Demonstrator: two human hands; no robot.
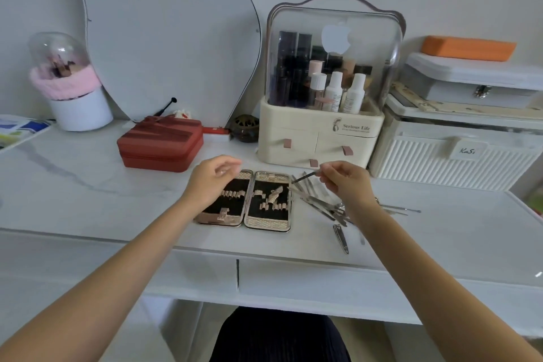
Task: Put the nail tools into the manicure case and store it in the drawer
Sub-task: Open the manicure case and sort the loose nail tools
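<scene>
The manicure case [266, 206] lies open flat on the white desk, black inside with gold holders that hold no tools. My left hand [210, 182] hovers over its left half, fingers loosely curled, holding nothing. My right hand [348, 182] pinches a thin dark nail tool [304, 177] just right of the case. A pile of metal nail tools [320, 200] lies under and beside that hand. A nail clipper [341, 238] rests near the front edge. Two shut drawers [293, 279] sit under the desktop.
A red zipped case [160, 142] stands behind my left hand. A cream cosmetics organiser [320, 138] with bottles is behind the manicure case. White storage boxes [452, 156] stack at the right. A white pot with pink trim [79, 109] is at far left.
</scene>
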